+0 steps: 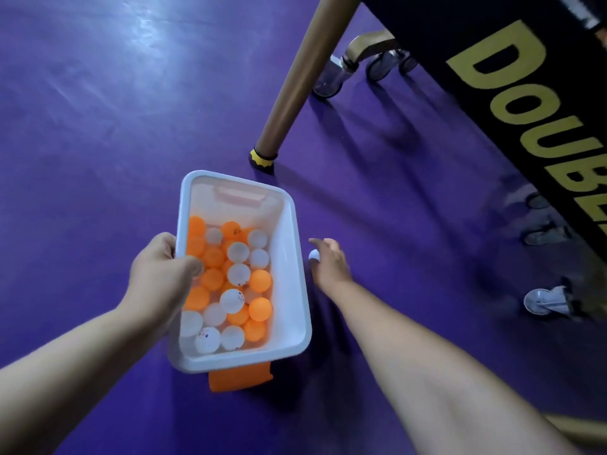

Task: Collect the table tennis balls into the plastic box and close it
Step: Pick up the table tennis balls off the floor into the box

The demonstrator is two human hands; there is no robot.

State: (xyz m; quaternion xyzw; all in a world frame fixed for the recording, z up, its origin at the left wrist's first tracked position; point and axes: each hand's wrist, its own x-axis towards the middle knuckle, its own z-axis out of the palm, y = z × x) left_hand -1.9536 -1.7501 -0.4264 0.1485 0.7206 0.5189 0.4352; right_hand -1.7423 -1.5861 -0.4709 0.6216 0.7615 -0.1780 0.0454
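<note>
The left hand [161,274] grips the left rim of the plastic box [289,257], thumb over the balls [236,274] inside. Just right of the box, the right hand [330,262] half-hides a white ball [313,254]; whether its fingers have hold of it cannot be told.

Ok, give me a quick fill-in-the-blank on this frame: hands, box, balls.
The left hand grips the box by its ____.
The balls in it are white and ____.
The right hand is at a ____ ball on the floor.
Missing: rim; orange; white.
</note>
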